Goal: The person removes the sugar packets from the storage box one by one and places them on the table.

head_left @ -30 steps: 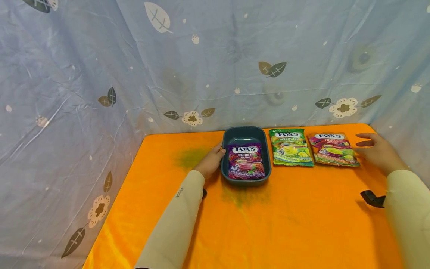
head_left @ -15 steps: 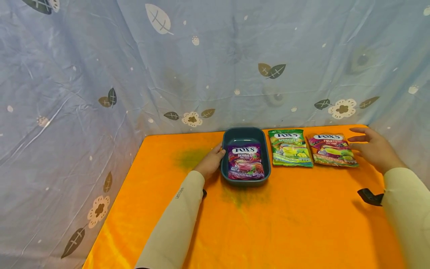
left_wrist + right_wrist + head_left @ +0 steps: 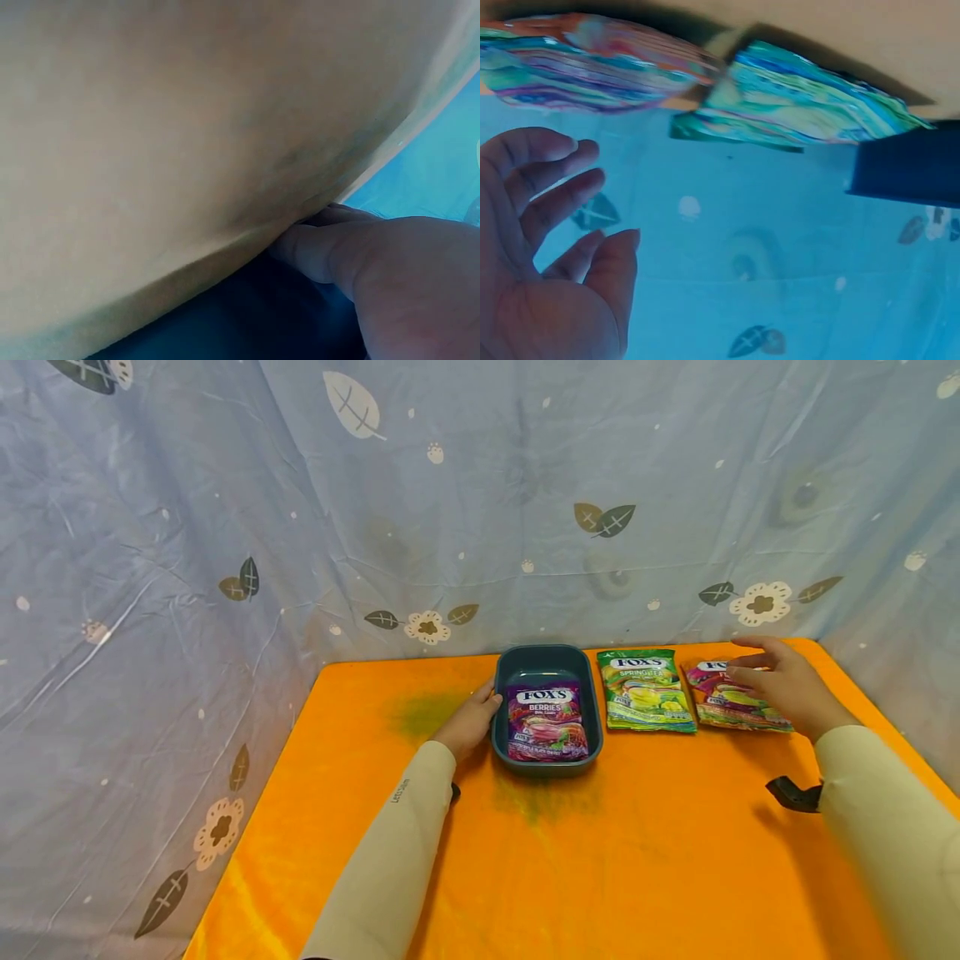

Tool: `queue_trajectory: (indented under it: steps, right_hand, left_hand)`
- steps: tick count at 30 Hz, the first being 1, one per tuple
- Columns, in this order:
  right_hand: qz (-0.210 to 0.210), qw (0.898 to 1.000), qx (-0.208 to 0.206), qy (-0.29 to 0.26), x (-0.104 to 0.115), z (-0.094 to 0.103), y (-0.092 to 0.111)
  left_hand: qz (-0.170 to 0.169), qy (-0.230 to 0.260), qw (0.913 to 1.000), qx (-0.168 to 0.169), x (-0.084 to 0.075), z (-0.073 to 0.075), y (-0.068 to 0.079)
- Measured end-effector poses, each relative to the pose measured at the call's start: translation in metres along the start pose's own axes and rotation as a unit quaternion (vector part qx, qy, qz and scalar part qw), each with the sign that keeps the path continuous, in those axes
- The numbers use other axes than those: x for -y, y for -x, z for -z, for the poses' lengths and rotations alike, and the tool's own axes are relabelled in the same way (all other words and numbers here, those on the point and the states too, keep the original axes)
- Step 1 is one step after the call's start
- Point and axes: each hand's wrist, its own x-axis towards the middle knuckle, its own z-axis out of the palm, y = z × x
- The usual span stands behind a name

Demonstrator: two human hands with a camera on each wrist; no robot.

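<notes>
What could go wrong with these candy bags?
The right hand hovers open near the orange-red bag, so it might nudge the green bag close beside it. The purple bag fills much of the tray, so another bag put there could slide off it. If the left hand pulls the tray's edge, the tray might shift.

Head view: fwd/down, above L hand [image 3: 468, 725] & R hand [image 3: 793, 687]. Wrist views: close-up, ea. beside its hand; R's, inverted, shares green pack [image 3: 647, 689] w/ head.
</notes>
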Motion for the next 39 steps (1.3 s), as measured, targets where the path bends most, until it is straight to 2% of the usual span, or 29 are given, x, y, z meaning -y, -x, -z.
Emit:
queue_trajectory:
  steps: [7, 15, 22, 26, 30, 39]
  right_hand:
    - [0.01, 1.0, 0.017, -0.017, 0.014, -0.023, -0.007]
    - [0.011, 0.997, 0.029, -0.078, 0.032, -0.047, -0.017]
    - [0.022, 0.986, 0.049, -0.155, 0.056, -0.066, -0.022]
    - [0.033, 0.984, 0.046, -0.167, 0.066, -0.075, -0.023]
    - [0.042, 0.981, 0.048, -0.183, 0.065, -0.083, -0.028]
    - [0.062, 0.968, 0.083, -0.228, 0.083, -0.105, -0.03]
  left_hand:
    - [-0.018, 0.032, 0.9993, 0.012, -0.001, -0.001, 0.0]
    - [-0.005, 0.023, 0.9997, 0.003, -0.001, 0.0, 0.001]
    - [0.006, 0.01, 0.9999, 0.002, -0.004, 0.0, 0.003]
    - [0.005, 0.004, 1.0, -0.002, -0.003, -0.001, 0.0]
    - [-0.001, 0.012, 0.9999, 0.002, -0.003, -0.003, -0.002]
    - [-0.001, -0.005, 1.0, -0.002, -0.002, -0.002, -0.001]
